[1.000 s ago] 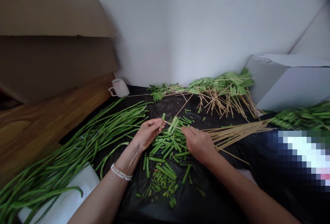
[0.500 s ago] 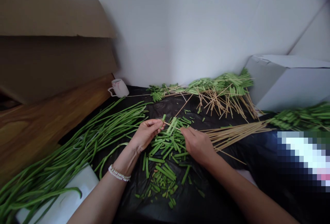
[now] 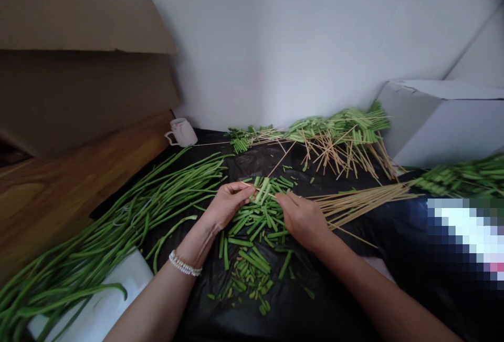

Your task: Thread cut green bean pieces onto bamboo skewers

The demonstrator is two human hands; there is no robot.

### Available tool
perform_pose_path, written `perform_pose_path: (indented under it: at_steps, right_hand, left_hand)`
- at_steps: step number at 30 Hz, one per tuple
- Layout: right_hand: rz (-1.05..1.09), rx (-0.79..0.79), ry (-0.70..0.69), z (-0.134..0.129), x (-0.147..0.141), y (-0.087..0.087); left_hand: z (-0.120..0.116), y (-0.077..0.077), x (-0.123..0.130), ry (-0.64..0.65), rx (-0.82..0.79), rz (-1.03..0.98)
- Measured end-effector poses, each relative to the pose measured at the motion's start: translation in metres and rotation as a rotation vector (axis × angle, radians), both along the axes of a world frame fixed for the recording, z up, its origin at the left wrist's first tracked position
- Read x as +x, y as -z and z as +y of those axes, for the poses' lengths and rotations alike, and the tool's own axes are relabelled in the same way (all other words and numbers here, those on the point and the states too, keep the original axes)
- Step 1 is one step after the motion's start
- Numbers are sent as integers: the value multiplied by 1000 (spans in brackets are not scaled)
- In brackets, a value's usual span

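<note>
My right hand [image 3: 302, 218] is closed around a thin bamboo skewer that points left across the middle of the head view. Several cut pieces of green long bean [image 3: 265, 188] sit side by side on this skewer, crosswise to it. At the skewer's tip end, my left hand [image 3: 231, 203] pinches a bean piece [image 3: 256, 181] with thumb and fingertips; the tip shows just past it. Below both hands lies a loose pile of cut bean pieces [image 3: 252, 263] on black plastic sheeting [image 3: 236, 323].
Long uncut beans [image 3: 157, 195] lie at left, partly over a white board [image 3: 106, 305]. Filled skewers [image 3: 338, 126] are heaped at the wall, near a white mug [image 3: 183, 132]. Bare skewer ends [image 3: 362, 201] fan out at right. A cardboard box [image 3: 86, 84] and white box [image 3: 452, 126] flank the space.
My left hand has slid the pinched bean piece along the skewer to the right, close to the other pieces. My right hand stays nearly in place.
</note>
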State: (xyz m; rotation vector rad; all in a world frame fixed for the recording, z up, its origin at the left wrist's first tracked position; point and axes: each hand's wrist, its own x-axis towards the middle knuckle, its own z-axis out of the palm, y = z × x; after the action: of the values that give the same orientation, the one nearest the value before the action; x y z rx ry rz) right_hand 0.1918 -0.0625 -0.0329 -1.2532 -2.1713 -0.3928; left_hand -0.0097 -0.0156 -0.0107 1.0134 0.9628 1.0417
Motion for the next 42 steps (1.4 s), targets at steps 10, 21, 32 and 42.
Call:
perform_pose_path:
  at_steps: [10, 21, 32, 42]
  right_hand:
    - [-8, -34, -24, -2, 0, 0]
    - [-16, -9, 61, 1, 4, -5]
    - [-36, -1, 99, 3, 7, -7]
    - [-21, -5, 109, 4, 8, -6]
  left_hand:
    - [0, 2, -1, 21, 49, 74]
    - [2, -2, -5, -24, 277, 324]
    - [13, 12, -22, 121, 721, 951]
    - [11, 5, -14, -138, 464, 597]
